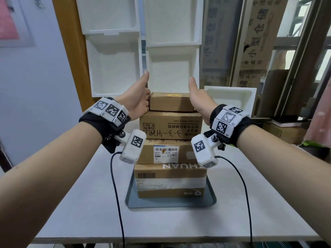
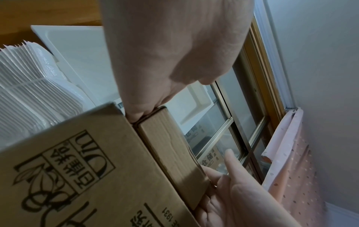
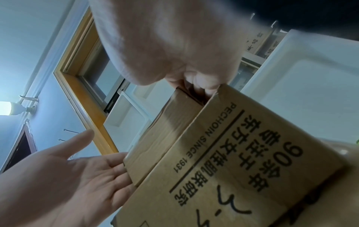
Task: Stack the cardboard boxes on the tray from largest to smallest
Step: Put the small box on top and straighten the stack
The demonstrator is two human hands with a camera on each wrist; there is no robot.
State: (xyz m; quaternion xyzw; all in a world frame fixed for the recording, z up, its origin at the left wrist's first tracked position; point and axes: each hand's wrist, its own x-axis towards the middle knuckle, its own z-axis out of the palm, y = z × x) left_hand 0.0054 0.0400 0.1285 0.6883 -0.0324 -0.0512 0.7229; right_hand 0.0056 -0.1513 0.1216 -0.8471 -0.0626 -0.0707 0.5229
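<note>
The smallest box (image 1: 171,102), on top of the four-box stack on the tray (image 1: 211,197), looks light and stiff, so the left hand (image 1: 138,102) and right hand (image 1: 200,102) press its two ends with flat palms and thumbs up.

The head view is evenly and softly lit, sharp at the centre, with straight lines bowing toward the edges — plain wide-angle distortion. Both wrist views are dimmer and bluish, the near palms blurred and grainy. In the right wrist view a lamp (image 3: 8,108) glares white at the left edge — cardboard faces lie partly shadowed.
</note>
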